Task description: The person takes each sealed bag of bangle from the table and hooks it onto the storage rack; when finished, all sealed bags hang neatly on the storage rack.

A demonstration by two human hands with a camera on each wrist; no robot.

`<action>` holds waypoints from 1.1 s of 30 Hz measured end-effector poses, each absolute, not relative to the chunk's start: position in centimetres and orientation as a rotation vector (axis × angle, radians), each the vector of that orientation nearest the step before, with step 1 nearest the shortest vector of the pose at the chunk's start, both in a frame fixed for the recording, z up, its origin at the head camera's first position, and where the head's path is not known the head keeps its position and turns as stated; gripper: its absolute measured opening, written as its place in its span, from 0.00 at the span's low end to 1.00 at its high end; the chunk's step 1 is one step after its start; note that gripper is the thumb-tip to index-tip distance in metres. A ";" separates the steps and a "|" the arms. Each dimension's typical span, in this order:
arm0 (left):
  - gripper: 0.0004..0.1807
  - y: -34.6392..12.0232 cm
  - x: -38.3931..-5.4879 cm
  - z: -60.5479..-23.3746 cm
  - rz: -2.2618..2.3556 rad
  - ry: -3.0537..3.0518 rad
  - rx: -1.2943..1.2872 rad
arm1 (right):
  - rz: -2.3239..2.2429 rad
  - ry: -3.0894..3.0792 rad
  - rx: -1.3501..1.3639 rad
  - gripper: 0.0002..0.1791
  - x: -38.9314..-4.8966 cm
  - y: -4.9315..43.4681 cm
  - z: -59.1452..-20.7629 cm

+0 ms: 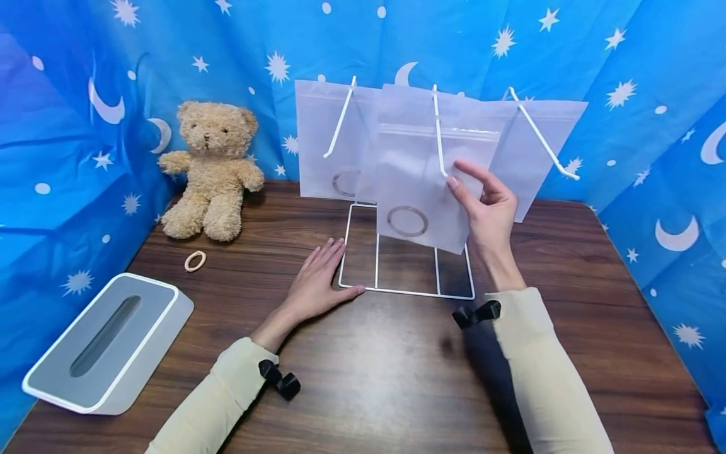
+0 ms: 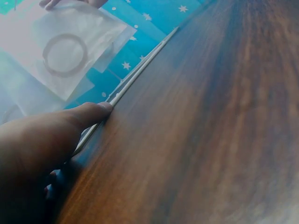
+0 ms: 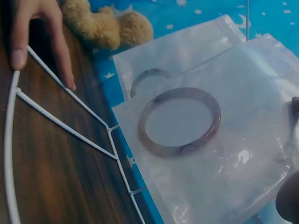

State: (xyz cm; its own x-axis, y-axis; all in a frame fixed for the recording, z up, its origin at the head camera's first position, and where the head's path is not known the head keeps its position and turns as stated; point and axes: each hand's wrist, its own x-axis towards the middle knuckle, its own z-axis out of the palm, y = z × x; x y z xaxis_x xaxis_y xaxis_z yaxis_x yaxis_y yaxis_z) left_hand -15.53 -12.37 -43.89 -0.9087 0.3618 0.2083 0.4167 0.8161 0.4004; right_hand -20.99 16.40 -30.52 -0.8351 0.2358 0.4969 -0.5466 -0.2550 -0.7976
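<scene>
A white wire display rack has a flat base (image 1: 405, 292) and three projecting hooks. From the middle hook (image 1: 439, 145) hangs a frosted zip bag (image 1: 420, 183) with a brownish bangle (image 3: 215, 116) inside. My right hand (image 1: 492, 208) is raised at that hook's tip, thumb and index fingertip slightly apart in front of the bag. On the tabletop my left hand (image 1: 317, 284) lies with fingers spread along the base's left side, the thumb touching its front wire. Another bag with a bangle (image 1: 334, 139) hangs on the left hook, and a bag (image 1: 544, 126) on the right hook.
A teddy bear (image 1: 212, 170) sits at the back left of the wooden table (image 1: 374, 378). In front of it lies a pale ring (image 1: 195, 261). A grey-topped white tissue box (image 1: 108, 343) stands at the left edge. Blue star-patterned cloth (image 1: 272, 38) surrounds the table.
</scene>
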 end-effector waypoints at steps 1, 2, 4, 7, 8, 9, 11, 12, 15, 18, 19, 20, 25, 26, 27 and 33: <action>0.57 -12.4 -15.5 -43.9 -0.677 -2.874 -0.620 | 2.123 -1.507 0.378 0.19 -21.4 16.3 -30.4; 0.57 -12.4 -15.5 -43.9 -0.677 -2.872 -0.620 | 2.122 -1.499 0.379 0.18 -21.8 16.3 -30.3; 0.57 -12.4 -15.5 -43.9 -0.677 -2.868 -0.623 | 2.131 -1.482 0.371 0.18 -22.5 16.2 -30.2; 0.57 -12.3 -15.6 -43.7 -0.671 -2.866 -0.627 | 2.140 -1.479 0.356 0.18 -23.2 16.1 -30.0; 0.57 -12.3 -15.6 -43.7 -0.673 -2.866 -0.629 | 2.140 -1.482 0.352 0.18 -23.4 16.1 -30.0; 0.57 -12.3 -15.6 -43.7 -0.672 -2.867 -0.630 | 2.142 -1.483 0.347 0.18 -23.6 16.1 -30.0; 0.57 -12.3 -15.6 -43.8 -0.671 -2.870 -0.631 | 2.153 -1.481 0.335 0.18 -23.9 16.1 -30.1; 0.57 -12.4 -15.6 -43.8 -0.673 -2.869 -0.631 | 2.158 -1.475 0.330 0.18 -24.1 16.1 -30.2; 0.57 -12.4 -15.6 -44.0 -0.674 -2.870 -0.628 | 2.169 -1.457 0.340 0.18 -24.3 16.0 -30.3; 0.57 -12.5 -15.6 -44.0 -0.679 -2.862 -0.622 | 2.174 -1.452 0.359 0.18 -24.4 15.9 -30.3; 0.57 -12.4 -15.6 -44.0 -0.678 -2.861 -0.621 | 2.174 -1.451 0.366 0.18 -24.4 16.0 -30.3; 0.57 -12.4 -15.5 -44.0 -0.678 -2.860 -0.622 | 2.174 -1.454 0.370 0.18 -24.3 16.0 -30.3; 0.57 -12.3 -15.5 -43.9 -0.679 -2.854 -0.626 | 2.171 -1.474 0.379 0.18 -24.2 16.3 -30.3; 0.57 -12.3 -15.5 -43.9 -0.677 -2.856 -0.625 | 2.165 -1.482 0.381 0.18 -24.2 16.3 -30.3; 0.57 -12.3 -15.5 -43.9 -0.675 -2.858 -0.624 | 2.162 -1.490 0.382 0.18 -24.2 16.4 -30.3; 0.56 -12.4 -15.6 -44.0 -0.667 -2.863 -0.615 | 2.125 -1.579 0.438 0.19 -23.7 16.7 -30.0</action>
State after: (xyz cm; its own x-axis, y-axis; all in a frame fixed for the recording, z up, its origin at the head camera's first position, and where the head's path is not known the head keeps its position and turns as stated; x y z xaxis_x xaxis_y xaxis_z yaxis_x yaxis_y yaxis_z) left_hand -15.59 -12.42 -44.00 -0.9069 0.3581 0.2221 0.4194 0.8183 0.3930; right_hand -23.66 16.71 -30.00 -0.8464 0.1681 0.5052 -0.5323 -0.2403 -0.8117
